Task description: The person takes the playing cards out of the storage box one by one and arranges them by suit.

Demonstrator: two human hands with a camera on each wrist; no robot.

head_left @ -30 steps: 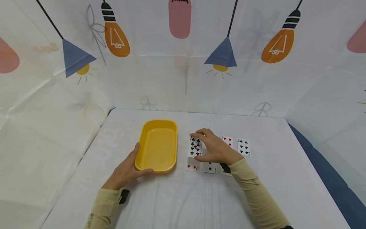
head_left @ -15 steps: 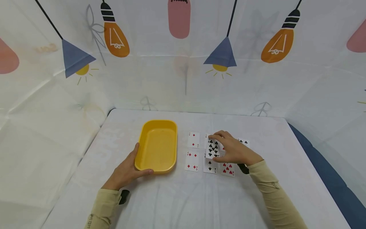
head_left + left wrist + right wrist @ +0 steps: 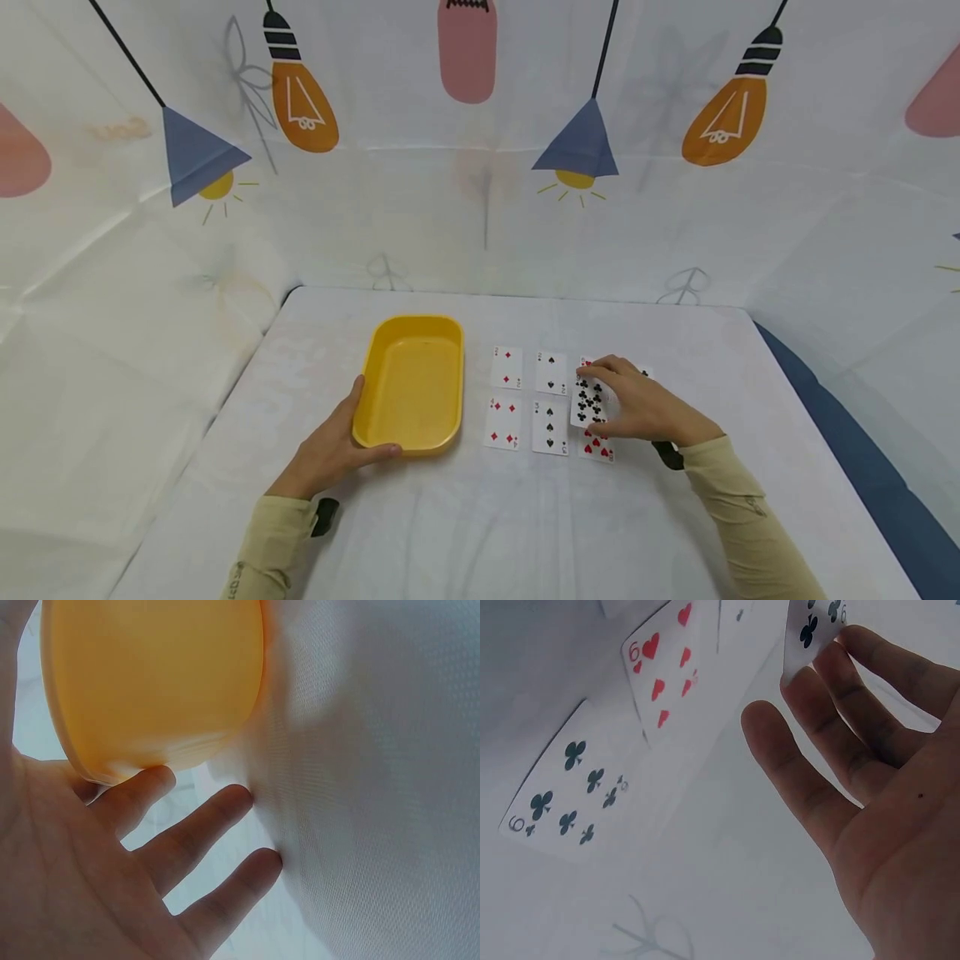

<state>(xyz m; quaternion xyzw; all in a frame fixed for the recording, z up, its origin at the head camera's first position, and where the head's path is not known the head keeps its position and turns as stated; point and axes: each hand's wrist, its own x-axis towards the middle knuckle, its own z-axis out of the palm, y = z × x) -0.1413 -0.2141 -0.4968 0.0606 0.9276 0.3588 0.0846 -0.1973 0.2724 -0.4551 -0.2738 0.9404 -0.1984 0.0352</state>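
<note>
My right hand (image 3: 637, 404) pinches a playing card of clubs (image 3: 587, 402) by its edges, thumb at the near end and fingers at the far end. It covers parts of two hearts cards; one hearts card (image 3: 596, 451) shows below it. In the right wrist view the held clubs card (image 3: 814, 634) is cut off at the top. A six of hearts (image 3: 658, 675) and a six of clubs (image 3: 566, 795) lie face up there. My left hand (image 3: 330, 450) rests against the yellow tray's (image 3: 459, 387) near left corner; the left wrist view shows spread, fairly straight fingers touching tray and cloth.
Left of my right hand, a two of diamonds (image 3: 507, 367), a four of diamonds (image 3: 502, 423) and spades cards (image 3: 551, 427) lie in two rows. A white cloth (image 3: 465, 533) covers the table. Behind stands a printed white sheet (image 3: 420, 208).
My right hand has carried the clubs card rightward, from over the diamonds column past the spades to the hearts column. The left hand and the tray stay in place.
</note>
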